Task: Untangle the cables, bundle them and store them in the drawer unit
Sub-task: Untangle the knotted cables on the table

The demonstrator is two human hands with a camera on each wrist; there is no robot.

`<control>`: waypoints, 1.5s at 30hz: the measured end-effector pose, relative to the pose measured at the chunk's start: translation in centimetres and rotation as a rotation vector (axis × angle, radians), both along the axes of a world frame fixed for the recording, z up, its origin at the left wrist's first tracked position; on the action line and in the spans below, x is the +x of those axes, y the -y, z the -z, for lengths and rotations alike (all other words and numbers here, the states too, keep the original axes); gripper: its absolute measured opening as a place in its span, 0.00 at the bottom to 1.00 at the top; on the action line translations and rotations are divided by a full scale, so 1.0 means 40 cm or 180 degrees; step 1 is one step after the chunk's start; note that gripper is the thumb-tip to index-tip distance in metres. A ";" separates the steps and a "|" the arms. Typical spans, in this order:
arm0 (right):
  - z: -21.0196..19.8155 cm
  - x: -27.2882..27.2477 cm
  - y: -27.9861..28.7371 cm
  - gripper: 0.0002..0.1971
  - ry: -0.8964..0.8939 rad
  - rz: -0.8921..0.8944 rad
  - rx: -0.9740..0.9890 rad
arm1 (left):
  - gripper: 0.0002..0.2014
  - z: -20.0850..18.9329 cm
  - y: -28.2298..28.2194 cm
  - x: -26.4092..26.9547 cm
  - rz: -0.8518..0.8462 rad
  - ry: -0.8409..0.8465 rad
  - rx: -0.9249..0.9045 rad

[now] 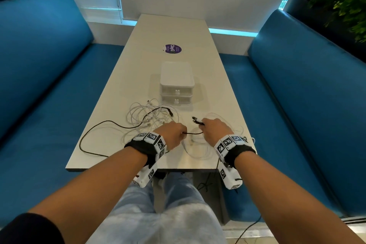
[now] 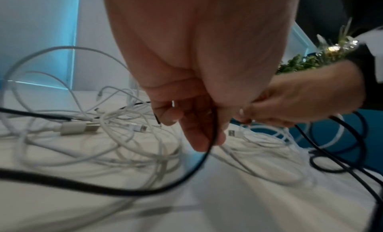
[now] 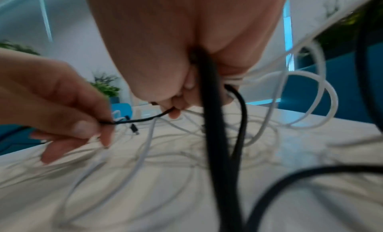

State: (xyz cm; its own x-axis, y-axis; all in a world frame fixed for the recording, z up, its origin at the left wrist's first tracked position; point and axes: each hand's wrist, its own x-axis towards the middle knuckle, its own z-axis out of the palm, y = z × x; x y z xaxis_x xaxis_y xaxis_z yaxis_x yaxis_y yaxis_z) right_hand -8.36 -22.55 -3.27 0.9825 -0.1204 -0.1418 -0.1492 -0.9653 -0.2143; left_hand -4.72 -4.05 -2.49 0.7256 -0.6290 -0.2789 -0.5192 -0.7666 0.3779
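table holds white cables before drawer unit.

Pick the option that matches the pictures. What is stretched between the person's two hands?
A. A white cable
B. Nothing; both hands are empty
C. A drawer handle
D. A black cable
D: a short span of the black cable runs from the left hand, which pinches it, to the right hand, which grips it, while the tangle of white cables lies on the table.
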 end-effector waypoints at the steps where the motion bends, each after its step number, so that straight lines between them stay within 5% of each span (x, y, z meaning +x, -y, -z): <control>1: 0.000 -0.002 0.014 0.13 -0.0027 0.0052 -0.0150 | 0.11 -0.004 -0.008 0.010 -0.0041 -0.0079 -0.0015; 5: -0.014 -0.006 0.027 0.13 0.0175 0.0097 -0.0255 | 0.14 -0.016 -0.023 0.028 -0.0030 -0.0067 0.0091; 14: -0.037 0.006 -0.070 0.16 0.0217 -0.1036 0.0275 | 0.11 0.017 0.023 -0.024 0.0209 0.0520 0.0310; 30: -0.055 -0.008 -0.086 0.14 0.0273 -0.0226 0.2227 | 0.11 0.008 0.007 -0.023 -0.0155 0.0192 0.0297; 38: -0.002 -0.026 -0.057 0.17 -0.0091 -0.0892 0.0154 | 0.13 -0.004 -0.006 -0.016 -0.0082 -0.0051 0.0148; 45: -0.019 -0.046 0.059 0.15 -0.0196 -0.0214 -0.0938 | 0.13 0.013 -0.072 0.019 -0.0092 0.0050 0.0047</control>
